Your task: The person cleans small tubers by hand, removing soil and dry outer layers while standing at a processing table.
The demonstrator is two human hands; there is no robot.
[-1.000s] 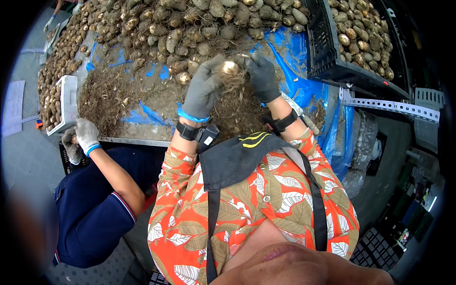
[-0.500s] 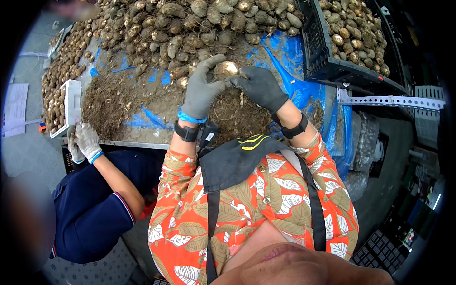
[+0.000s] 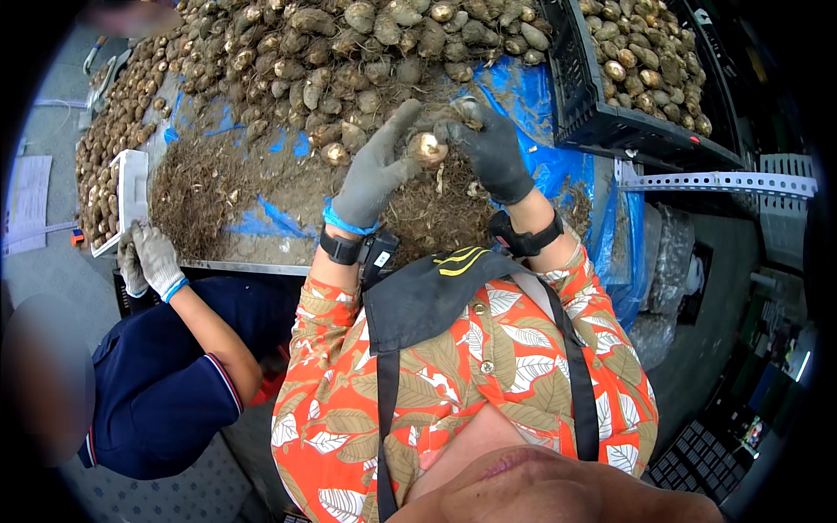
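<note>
A small brown taro [image 3: 427, 150] with a pale cut end turned toward me is held above a heap of root fibres [image 3: 432, 209]. My left hand [image 3: 370, 174], in a grey glove, closes on its left side, the thumb along its lower edge. From the right, my right hand [image 3: 493, 152], in a darker glove, meets the taro with bent fingers. Its fingertips are partly hidden by the glove and some brown fibres. Beyond both hands lies a large pile of rooty taros [image 3: 375, 44], a few with pale cut ends.
Blue plastic sheet [image 3: 523, 96] covers part of the soil-strewn table. A black crate [image 3: 602, 122] of taros stands at the far right, above a perforated metal bar [image 3: 715, 184]. At left, another person's gloved hands [image 3: 155, 261] touch a white tray [image 3: 132, 192] beside more taros.
The taro has come slightly nearer me and turned, its pale end now facing me. My right hand has rotated, its fingers pointing farther up and away.
</note>
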